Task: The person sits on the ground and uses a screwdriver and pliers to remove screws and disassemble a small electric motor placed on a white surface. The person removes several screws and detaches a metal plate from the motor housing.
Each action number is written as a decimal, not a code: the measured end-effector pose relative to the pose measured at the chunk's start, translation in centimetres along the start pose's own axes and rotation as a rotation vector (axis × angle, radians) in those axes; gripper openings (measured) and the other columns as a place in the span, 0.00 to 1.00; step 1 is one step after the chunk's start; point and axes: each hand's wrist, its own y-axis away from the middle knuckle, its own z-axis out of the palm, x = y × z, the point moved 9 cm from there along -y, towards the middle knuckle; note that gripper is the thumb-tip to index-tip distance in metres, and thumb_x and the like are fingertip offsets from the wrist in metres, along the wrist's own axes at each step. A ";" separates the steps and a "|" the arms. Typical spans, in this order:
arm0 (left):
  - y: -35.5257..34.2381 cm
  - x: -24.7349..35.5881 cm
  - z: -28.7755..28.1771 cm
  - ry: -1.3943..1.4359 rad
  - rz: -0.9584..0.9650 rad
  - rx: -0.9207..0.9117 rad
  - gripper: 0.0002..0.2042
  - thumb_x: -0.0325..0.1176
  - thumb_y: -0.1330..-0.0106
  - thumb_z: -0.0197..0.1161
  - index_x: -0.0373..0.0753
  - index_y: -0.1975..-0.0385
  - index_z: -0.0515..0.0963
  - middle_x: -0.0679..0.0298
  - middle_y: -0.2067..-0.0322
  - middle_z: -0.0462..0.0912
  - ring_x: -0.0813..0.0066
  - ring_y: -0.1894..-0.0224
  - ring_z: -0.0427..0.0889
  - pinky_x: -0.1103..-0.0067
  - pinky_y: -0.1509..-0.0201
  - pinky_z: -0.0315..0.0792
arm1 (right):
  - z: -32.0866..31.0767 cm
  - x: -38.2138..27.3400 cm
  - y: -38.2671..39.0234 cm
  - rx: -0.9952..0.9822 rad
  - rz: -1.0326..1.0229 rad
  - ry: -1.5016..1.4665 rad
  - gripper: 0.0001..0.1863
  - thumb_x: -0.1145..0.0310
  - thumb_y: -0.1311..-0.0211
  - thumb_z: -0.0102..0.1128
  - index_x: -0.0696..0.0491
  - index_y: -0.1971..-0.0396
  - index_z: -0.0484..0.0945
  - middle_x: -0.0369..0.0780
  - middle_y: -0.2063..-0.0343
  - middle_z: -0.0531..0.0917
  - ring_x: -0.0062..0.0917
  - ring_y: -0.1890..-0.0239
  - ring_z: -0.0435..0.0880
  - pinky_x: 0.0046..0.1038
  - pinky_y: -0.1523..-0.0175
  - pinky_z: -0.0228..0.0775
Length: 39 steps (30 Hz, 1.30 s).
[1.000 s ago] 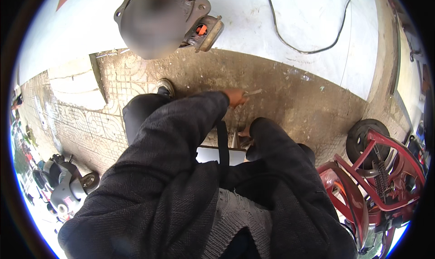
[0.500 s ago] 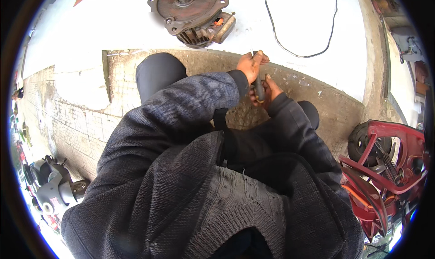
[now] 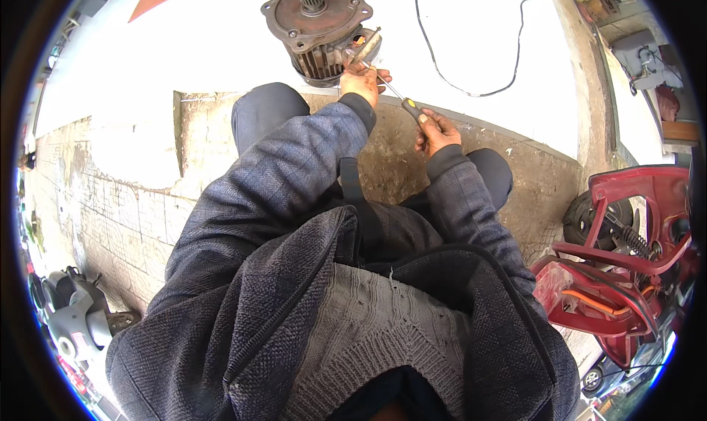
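My right hand (image 3: pixel 440 132) is closed round the dark handle, marked with yellow, of a screwdriver (image 3: pixel 409 106). Its thin metal shaft slants up and left from that hand to the side box of a greasy electric motor (image 3: pixel 318 23). Close by the shaft's tip, my left hand (image 3: pixel 361 81) has its fingers bent about the shaft and up against the motor's box, so the tip itself is partly hidden. The motor stands upright, with a toothed shaft on its round flange and ribs down its side. An orange spot shows in an opening of the box.
A black cord (image 3: pixel 479 95) lies in a loop on the white surface right of the motor. At the right stands a red machine frame (image 3: pixel 626 248) with a wheel and spring. A grey scooter (image 3: pixel 77 314) is at the lower left. My knees flank the dirty floor strip.
My left hand has moved left and up to the motor's side box. My right hand now grips the screwdriver's handle alone, with its shaft pointed at the box. The view has shifted slightly.
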 end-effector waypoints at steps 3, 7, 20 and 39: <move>-0.4 -0.1 -0.4 0.027 0.003 -0.005 0.10 0.24 0.25 0.48 0.32 0.48 0.64 0.53 0.64 0.86 0.62 0.62 0.89 0.75 0.67 0.79 | 0.3 0.2 -0.4 0.007 0.021 -0.026 0.17 0.72 0.34 0.66 0.57 0.46 0.80 0.38 0.74 0.81 0.20 0.81 0.78 0.26 0.78 0.74; -0.6 0.1 -0.5 0.043 0.024 -0.004 0.09 0.24 0.25 0.48 0.32 0.48 0.63 0.52 0.63 0.85 0.62 0.62 0.89 0.76 0.67 0.80 | 0.4 1.0 -1.2 -0.015 0.033 -0.065 0.17 0.72 0.34 0.66 0.56 0.46 0.80 0.38 0.74 0.81 0.20 0.80 0.78 0.26 0.77 0.75; -0.5 0.1 -0.7 0.042 0.033 0.037 0.08 0.24 0.26 0.50 0.34 0.50 0.64 0.52 0.62 0.84 0.59 0.66 0.89 0.77 0.71 0.79 | 1.8 3.8 -1.2 -0.193 0.549 -0.307 0.15 0.60 0.35 0.69 0.52 0.61 0.73 0.35 0.75 0.74 0.14 0.87 0.58 0.21 0.83 0.50; -1.0 -0.6 -0.8 -0.005 0.054 0.088 0.12 0.24 0.27 0.55 0.29 0.49 0.63 0.52 0.65 0.84 0.62 0.67 0.89 0.76 0.72 0.79 | -0.6 2.0 -5.4 -0.230 0.097 0.148 0.19 0.59 0.30 0.63 0.55 0.48 0.75 0.41 0.70 0.82 0.23 0.83 0.74 0.35 0.72 0.75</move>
